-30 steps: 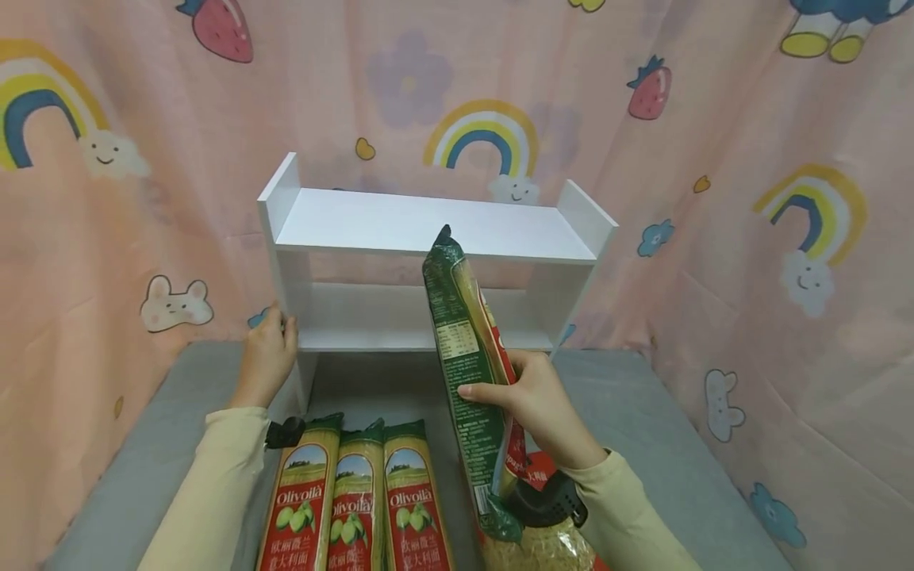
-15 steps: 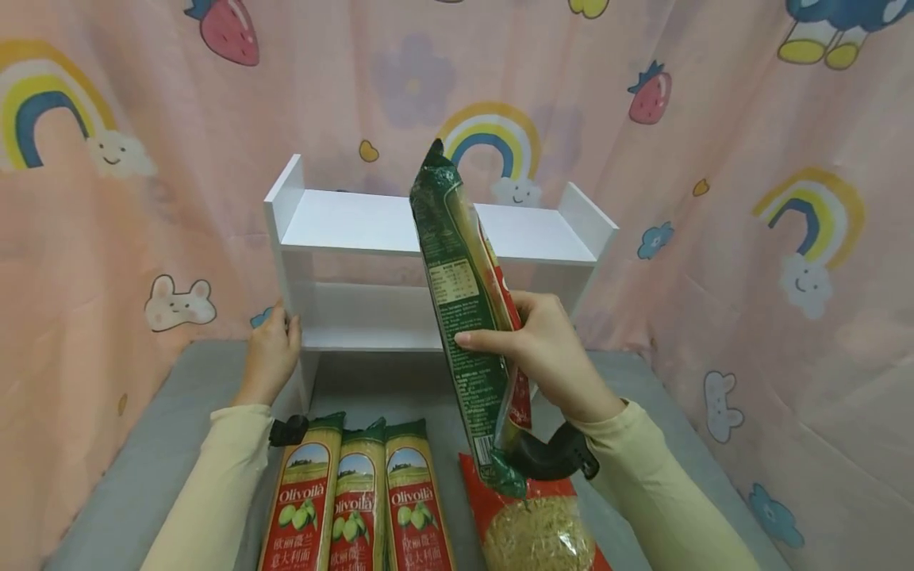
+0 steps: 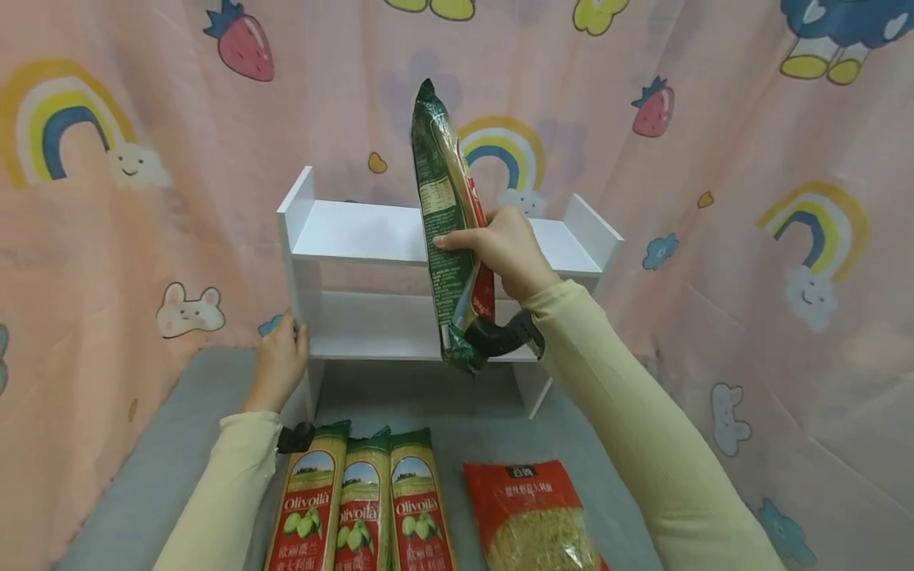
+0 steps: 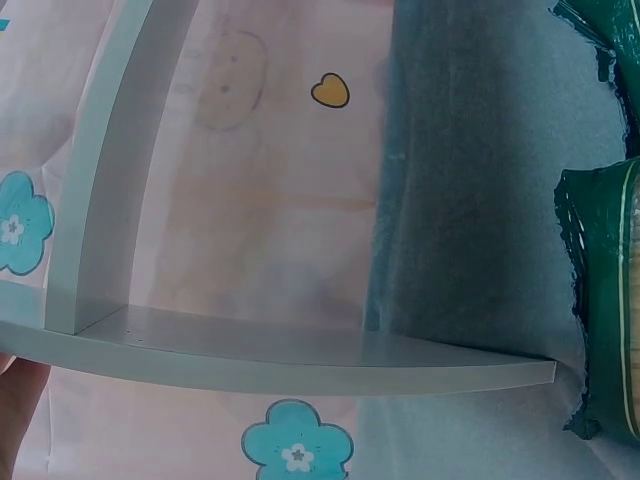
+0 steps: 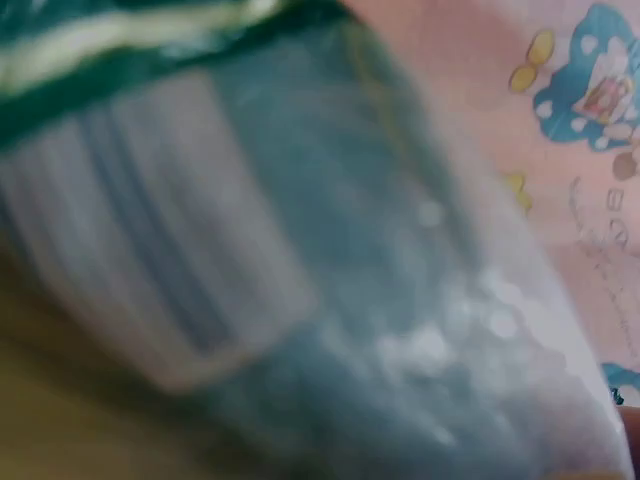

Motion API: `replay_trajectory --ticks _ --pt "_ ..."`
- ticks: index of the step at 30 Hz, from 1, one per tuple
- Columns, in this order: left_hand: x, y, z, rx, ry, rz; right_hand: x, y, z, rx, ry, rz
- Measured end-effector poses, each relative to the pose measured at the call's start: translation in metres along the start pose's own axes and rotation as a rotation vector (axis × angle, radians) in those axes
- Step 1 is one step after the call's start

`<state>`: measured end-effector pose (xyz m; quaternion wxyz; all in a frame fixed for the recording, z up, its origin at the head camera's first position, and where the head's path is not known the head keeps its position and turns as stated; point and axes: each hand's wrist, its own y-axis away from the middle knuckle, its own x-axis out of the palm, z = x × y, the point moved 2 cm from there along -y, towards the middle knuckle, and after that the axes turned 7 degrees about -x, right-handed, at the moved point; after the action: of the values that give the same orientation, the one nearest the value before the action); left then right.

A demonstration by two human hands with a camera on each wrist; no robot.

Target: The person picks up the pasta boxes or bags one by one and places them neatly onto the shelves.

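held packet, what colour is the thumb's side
Mostly green on that packet, clearest in head view.

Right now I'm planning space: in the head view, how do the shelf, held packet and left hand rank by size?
Largest to smallest, as they look:
Shelf
Held packet
Left hand

There is one white shelf unit [image 3: 357, 230]. In front of it lie three long pasta packs [image 3: 362, 515] and one red pasta bag [image 3: 527, 507], with one raised pack [image 3: 446, 274] before it. One left hand [image 3: 277, 365] and one right hand [image 3: 516, 251] show.
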<state>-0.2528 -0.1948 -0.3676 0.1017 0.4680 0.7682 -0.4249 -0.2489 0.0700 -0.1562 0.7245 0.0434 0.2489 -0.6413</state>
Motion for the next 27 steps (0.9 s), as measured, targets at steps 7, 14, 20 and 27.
replay_trajectory --ticks 7,14,20,27 --pt "-0.003 0.0 0.003 -0.035 -0.021 0.05 0.017 -0.047 0.014 0.072 0.029 0.038" --pt "0.003 0.005 0.003 -0.042 -0.016 0.039 0.032 -0.078 0.018 0.103 0.231 0.066" --pt "0.001 0.001 0.0 0.001 -0.002 -0.009 0.041 -0.089 0.022 0.121 0.36 0.203" --pt "-0.001 -0.002 0.005 -0.027 -0.008 0.018 0.043 -0.089 0.02 0.191 0.401 0.467"
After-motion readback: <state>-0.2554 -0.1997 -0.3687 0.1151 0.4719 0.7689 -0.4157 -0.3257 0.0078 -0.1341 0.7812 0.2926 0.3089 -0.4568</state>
